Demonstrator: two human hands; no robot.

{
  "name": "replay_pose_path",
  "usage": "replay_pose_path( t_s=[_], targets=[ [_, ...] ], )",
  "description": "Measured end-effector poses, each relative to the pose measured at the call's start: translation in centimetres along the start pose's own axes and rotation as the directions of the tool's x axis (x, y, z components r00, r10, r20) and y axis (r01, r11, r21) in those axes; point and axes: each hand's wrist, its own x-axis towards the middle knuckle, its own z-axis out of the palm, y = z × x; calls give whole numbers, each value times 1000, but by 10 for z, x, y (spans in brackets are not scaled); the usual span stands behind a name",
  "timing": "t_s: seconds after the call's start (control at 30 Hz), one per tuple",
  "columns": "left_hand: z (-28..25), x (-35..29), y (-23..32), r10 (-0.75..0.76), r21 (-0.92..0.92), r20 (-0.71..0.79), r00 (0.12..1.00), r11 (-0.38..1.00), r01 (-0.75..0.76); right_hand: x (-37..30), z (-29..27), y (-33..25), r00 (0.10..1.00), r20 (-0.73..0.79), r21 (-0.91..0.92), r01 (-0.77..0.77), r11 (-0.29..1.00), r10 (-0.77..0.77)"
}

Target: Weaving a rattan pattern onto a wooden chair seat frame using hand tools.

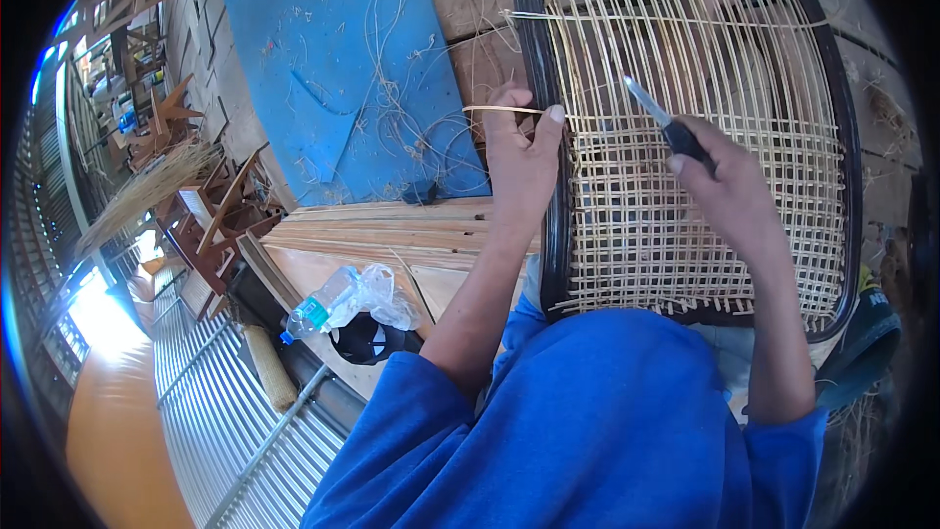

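A dark-framed panel (551, 225) stretches out in front of me, strung with pale cane strands. Its near half is a woven cane grid (666, 225); toward the far end run mostly lengthwise strands (636, 39), with a crosswise strand near the top. My left hand (522, 152) is at the frame's left side, pinching a thin cane strip (490, 109) whose end sticks out to the left. Over the weave, my right hand (729, 176) grips a knife (676, 127) by its black handle, the blade pointing up and left.
Left of the panel lies a blue sheet (284, 49) littered with loose cane strands and scraps. Nearer are wooden strips (382, 230), a plastic bottle (323, 306), a clear plastic bag (377, 299) and a black cap (351, 343). A bundle of thin fibres (147, 191) lies farther left.
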Motion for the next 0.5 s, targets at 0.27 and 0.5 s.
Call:
replay_pose_path(
  t_s=[0.27, 0.5],
  targets=[
    [7, -5, 12, -67, -14, -117, 991, 998, 66, 33, -15, -4, 997, 78, 231, -15, 973, -3],
    [9, -7, 10, 179, 173, -139, 974, 973, -154, 49, -32, -18, 1000, -4, 236, 4, 972, -4]
  ],
)
